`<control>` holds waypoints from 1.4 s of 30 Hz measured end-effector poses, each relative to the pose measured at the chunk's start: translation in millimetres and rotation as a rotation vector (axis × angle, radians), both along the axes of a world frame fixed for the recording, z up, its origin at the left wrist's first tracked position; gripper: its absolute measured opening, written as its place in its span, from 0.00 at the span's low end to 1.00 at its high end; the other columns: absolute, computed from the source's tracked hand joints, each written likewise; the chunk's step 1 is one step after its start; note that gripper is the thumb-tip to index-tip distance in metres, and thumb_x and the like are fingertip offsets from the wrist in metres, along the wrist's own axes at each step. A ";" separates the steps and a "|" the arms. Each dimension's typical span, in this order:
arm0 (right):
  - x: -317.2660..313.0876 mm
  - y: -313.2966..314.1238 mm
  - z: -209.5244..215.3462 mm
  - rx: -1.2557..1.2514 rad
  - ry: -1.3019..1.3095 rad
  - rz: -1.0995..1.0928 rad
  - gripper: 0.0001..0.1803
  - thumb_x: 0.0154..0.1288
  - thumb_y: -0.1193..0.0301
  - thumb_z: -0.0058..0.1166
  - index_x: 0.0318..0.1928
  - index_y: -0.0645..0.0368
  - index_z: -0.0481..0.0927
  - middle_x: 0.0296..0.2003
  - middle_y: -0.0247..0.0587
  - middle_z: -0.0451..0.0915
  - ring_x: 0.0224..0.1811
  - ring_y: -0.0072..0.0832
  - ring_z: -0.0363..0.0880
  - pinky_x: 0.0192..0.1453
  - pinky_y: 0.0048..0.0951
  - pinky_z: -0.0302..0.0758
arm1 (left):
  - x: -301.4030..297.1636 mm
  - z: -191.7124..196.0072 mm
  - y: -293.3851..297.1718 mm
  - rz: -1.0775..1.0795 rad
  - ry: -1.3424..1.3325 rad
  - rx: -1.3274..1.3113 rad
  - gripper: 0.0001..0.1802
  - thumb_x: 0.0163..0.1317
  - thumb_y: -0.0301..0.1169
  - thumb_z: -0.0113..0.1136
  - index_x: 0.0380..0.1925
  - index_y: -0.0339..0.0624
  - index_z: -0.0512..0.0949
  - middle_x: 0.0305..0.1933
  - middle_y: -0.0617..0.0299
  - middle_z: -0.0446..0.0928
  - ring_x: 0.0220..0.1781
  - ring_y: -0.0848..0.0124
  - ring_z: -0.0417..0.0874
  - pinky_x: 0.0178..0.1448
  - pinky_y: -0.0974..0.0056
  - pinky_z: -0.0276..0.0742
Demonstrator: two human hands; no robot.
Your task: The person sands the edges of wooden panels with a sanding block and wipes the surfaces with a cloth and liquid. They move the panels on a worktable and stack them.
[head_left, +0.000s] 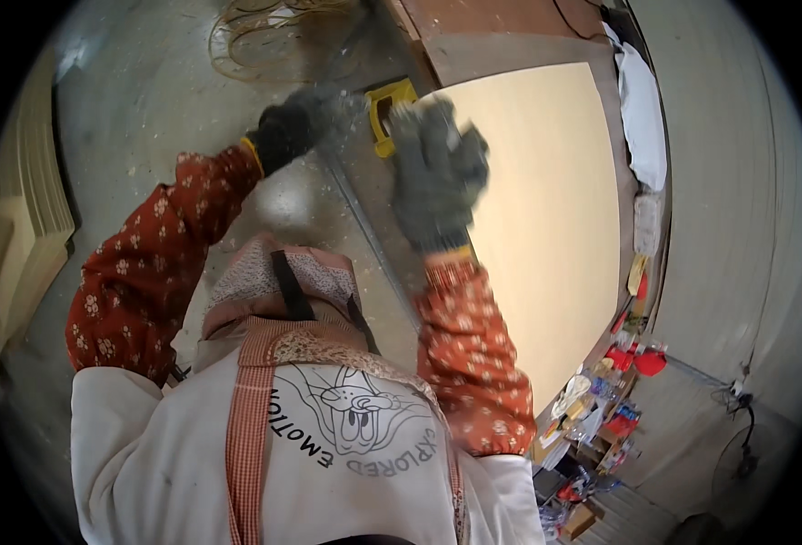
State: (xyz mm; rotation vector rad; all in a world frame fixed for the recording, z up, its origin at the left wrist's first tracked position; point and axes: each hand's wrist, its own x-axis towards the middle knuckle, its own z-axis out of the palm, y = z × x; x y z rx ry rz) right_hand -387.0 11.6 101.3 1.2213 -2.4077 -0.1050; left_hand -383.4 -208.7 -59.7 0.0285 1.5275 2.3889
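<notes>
**Gloved hands working at the board's far corner**

Nearest, red flowered sleeves point(146, 263) are reaching away over a white apron point(264, 454). Farther on, the right hand point(437, 173), in a grey glove, is hovering blurred over the near-left edge of the pale board point(546, 209); its finger spread cannot be told. Farther left, the left hand point(287, 127), dark-gloved, is showing curled fingers near the yellow tool point(390, 113), which is lying at the board's far-left corner.

Broad pale board point(546, 227) on desk: bare surface, open passage across middle. Yellow tool point(387, 113) blocks board's far-left corner, between left hand point(287, 127) and right hand point(437, 173). Clutter pile point(601, 400) crowds desk's near-right edge. White bag point(642, 109) lines far-right edge.
</notes>
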 end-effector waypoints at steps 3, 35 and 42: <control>67.4 95.7 -2.2 0.100 0.037 -0.222 0.22 0.61 0.66 0.57 0.57 0.46 0.75 0.66 0.51 0.65 0.61 0.57 0.66 0.62 0.57 0.65 | -29.0 53.8 -6.0 0.004 0.349 -0.509 0.24 0.76 0.38 0.39 0.66 0.39 0.64 0.68 0.50 0.68 0.66 0.61 0.73 0.63 0.59 0.73; 269.3 353.7 -21.3 -0.023 0.032 -1.339 0.29 0.72 0.61 0.47 0.69 0.59 0.62 0.68 0.56 0.62 0.75 0.48 0.52 0.74 0.50 0.54 | -68.3 118.8 85.6 0.051 0.037 -0.509 0.30 0.62 0.50 0.62 0.54 0.38 0.76 0.46 0.62 0.77 0.45 0.78 0.78 0.42 0.70 0.76; 214.1 252.2 -48.1 -0.090 0.153 -1.011 0.35 0.67 0.58 0.55 0.71 0.52 0.62 0.73 0.43 0.57 0.76 0.47 0.50 0.74 0.51 0.50 | -85.7 61.4 41.9 0.062 0.650 -0.755 0.28 0.64 0.46 0.61 0.56 0.38 0.76 0.48 0.57 0.77 0.48 0.70 0.77 0.46 0.68 0.75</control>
